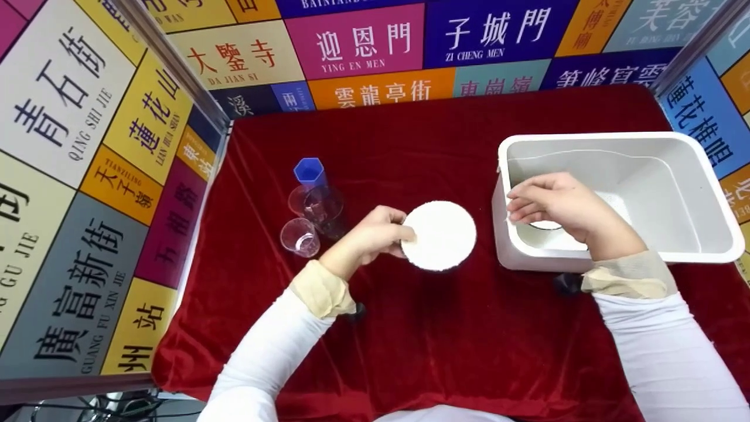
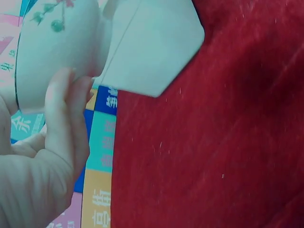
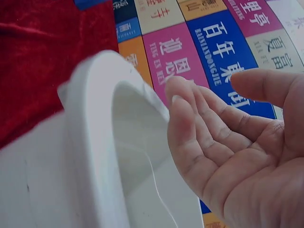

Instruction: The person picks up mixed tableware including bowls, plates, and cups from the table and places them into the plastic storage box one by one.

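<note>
My left hand point(image 1: 378, 235) grips a white bowl point(image 1: 442, 237) over the red cloth, with the thumb on its rim. In the left wrist view the bowl point(image 2: 61, 52) shows a painted sprig on its side and a thin dark line at its edge. Above the left end of a white plastic tub point(image 1: 621, 257), my right hand point(image 1: 559, 205) hovers with loosely bent fingers and nothing in them. Beneath that hand, a white piece with a dark rim point(image 1: 546, 225) lies in the tub, mostly hidden.
Left of the left hand are a clear plastic cup point(image 1: 300, 237), a darker see-through cup point(image 1: 324, 211) and a blue hexagonal cup point(image 1: 309, 171). Red cloth point(image 1: 445, 340) covers the table. Panels with printed place names point(image 1: 363, 44) enclose the back and sides.
</note>
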The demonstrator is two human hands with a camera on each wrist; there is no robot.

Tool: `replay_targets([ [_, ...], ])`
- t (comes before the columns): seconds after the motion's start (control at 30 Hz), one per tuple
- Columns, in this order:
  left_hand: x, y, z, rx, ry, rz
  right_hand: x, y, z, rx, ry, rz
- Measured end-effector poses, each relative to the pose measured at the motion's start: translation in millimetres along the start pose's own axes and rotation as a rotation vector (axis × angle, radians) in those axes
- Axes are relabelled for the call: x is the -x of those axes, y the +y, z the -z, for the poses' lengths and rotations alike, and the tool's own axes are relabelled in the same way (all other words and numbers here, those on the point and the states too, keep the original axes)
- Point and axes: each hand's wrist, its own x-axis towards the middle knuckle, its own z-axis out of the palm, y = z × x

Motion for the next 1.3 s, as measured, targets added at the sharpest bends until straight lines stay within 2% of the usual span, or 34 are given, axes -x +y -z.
replay_targets([
  [0.27, 1.3, -0.8, -8.5, 0.017, 0.028, -0.003, 1.1, -2.5, -19.2, 0.041, -0.069, -0.005],
  [0.43, 1.5, -3.9, -13.3, 0.022, 0.024, 0.004, 1.2, -5.3, -28.5, 0.087, -0.099, -0.022],
  [0.67, -0.1, -3.8, -19.0, 0.025, 0.026, -0.013, 2.5, -6.0, -37.1, 0.096, -0.149, -0.037],
  [0.93, -1.2, -1.8, -24.0, 0.032, 0.025, -0.025, 0.4, -5.8, -45.7, 0.12, -0.169, -0.076],
  [1.3, 0.8, 1.4, -29.6, 0.028, 0.022, -0.025, -0.6, 0.7, -51.3, 0.227, -0.172, -0.057],
])
